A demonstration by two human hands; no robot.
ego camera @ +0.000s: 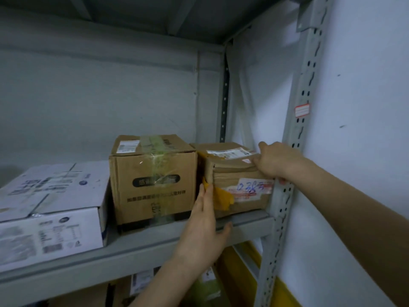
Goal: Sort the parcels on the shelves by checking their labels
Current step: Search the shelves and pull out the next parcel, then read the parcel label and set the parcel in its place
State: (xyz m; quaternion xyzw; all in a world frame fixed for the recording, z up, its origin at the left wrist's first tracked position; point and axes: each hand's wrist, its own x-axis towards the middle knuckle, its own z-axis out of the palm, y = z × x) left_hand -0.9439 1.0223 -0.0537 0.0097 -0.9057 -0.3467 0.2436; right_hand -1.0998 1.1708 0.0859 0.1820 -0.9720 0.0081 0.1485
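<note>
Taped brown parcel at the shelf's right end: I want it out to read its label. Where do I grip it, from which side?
Probably from the front, gripping the taped parcel at its two front corners, where the left hand and right hand sit. The taller box crowds its left, the shelf upright its right.

dim, bluish cast | soft overall blur | wide-angle bending at edges | under-shelf area dark
</note>
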